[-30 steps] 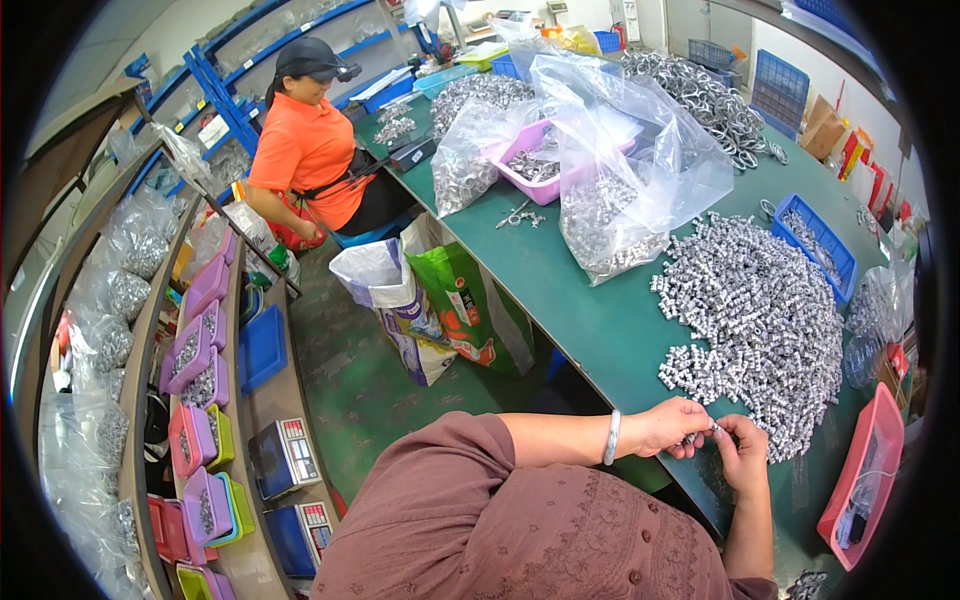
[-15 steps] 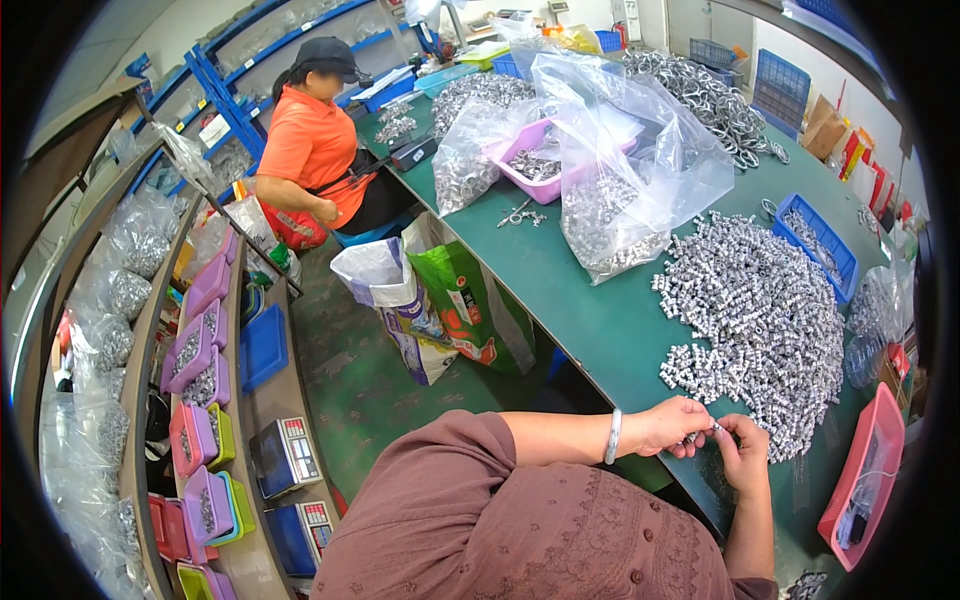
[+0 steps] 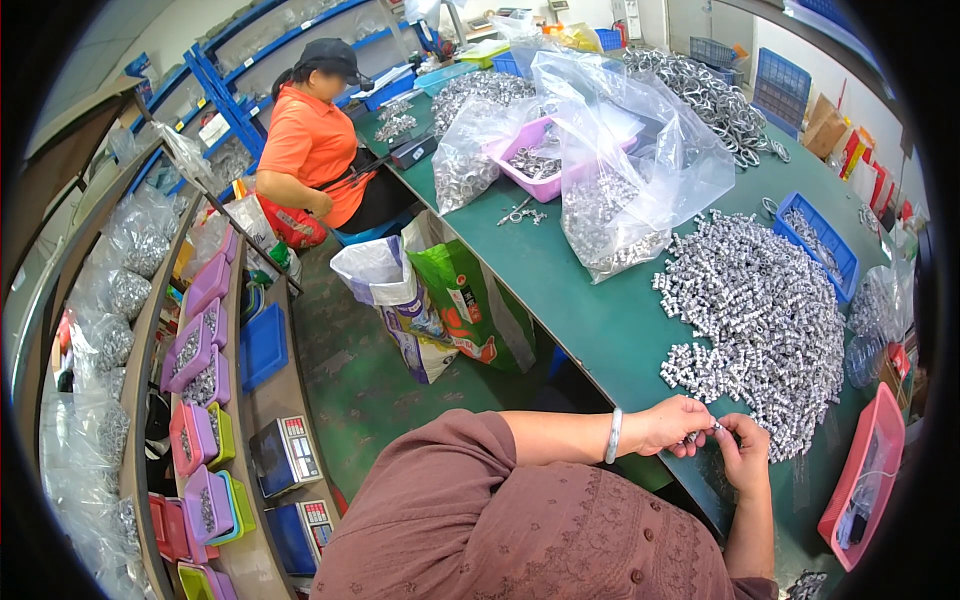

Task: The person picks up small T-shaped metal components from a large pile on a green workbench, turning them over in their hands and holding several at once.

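Note:
At the near edge of the green table, my left hand (image 3: 674, 426) and my right hand (image 3: 744, 452) meet fingertip to fingertip. Between them is a small silvery metal piece (image 3: 716, 428), pinched by both and too small to make out fully. More small metal bits seem to sit under the curled fingers of the left hand, partly hidden. Just beyond the hands spreads a large heap of small silvery metal fittings (image 3: 755, 330). A bracelet (image 3: 613, 436) circles my left wrist.
A pink tray (image 3: 868, 470) stands to the right, a blue tray (image 3: 848, 268) behind the heap. Clear plastic bags (image 3: 620, 215) and a purple basket (image 3: 540, 188) hold metal parts farther back. A co-worker (image 3: 310, 150) sits at the far left; sacks (image 3: 400, 310) stand beside the table.
My hands hold almost the same pose and place. The co-worker's forearm and hand have shifted slightly upward.

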Available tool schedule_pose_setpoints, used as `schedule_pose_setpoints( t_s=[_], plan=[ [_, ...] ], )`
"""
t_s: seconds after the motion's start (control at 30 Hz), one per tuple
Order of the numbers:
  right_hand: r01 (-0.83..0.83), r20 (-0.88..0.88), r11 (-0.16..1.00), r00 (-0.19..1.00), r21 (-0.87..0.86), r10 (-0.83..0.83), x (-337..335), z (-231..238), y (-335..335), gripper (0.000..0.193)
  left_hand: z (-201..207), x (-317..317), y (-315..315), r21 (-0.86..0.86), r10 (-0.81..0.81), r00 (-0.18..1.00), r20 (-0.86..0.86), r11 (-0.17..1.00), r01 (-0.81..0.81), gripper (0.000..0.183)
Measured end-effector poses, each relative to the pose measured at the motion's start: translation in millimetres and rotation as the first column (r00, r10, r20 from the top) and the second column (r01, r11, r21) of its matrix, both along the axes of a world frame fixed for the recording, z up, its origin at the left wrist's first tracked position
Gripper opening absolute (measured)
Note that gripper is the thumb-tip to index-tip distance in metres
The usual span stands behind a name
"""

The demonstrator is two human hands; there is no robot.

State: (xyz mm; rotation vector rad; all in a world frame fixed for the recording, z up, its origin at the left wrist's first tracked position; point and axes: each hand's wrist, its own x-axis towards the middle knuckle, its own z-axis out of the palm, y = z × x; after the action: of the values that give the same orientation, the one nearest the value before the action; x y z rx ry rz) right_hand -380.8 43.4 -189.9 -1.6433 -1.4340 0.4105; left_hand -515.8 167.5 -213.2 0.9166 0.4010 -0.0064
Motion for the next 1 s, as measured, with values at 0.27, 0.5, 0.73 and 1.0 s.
schedule_pose_setpoints(
  t_s=[0.27, 0.5, 0.73, 1.0],
  plan=[
    [-0.002, 0.036, 0.999, 0.999, 0.036, 0.000, 1.7, 0.5, 0.9, 0.006, 3.3, 0.4, 0.2, 0.006, -0.006, 1.000, -0.009, 1.000, 0.006, 0.017],
    [0.011, 0.013, 1.000, 1.000, 0.014, -0.012, 0.2, -0.7, -1.5, 0.006, 0.0, 0.1, -2.0, 0.010, -0.008, 1.000, -0.011, 1.000, 0.008, 0.017],
    [0.014, 0.002, 1.000, 1.000, 0.022, -0.014, -1.4, 0.3, 0.9, 0.005, -1.6, 0.4, -0.6, 0.014, -0.004, 1.000, -0.006, 1.000, 0.004, 0.018],
    [0.005, 0.009, 0.999, 1.000, 0.031, -0.006, 0.7, -4.0, -0.5, 0.006, 0.0, -0.8, -1.4, 0.005, -0.008, 1.000, -0.003, 1.000, 0.008, 0.017]
  ],
)
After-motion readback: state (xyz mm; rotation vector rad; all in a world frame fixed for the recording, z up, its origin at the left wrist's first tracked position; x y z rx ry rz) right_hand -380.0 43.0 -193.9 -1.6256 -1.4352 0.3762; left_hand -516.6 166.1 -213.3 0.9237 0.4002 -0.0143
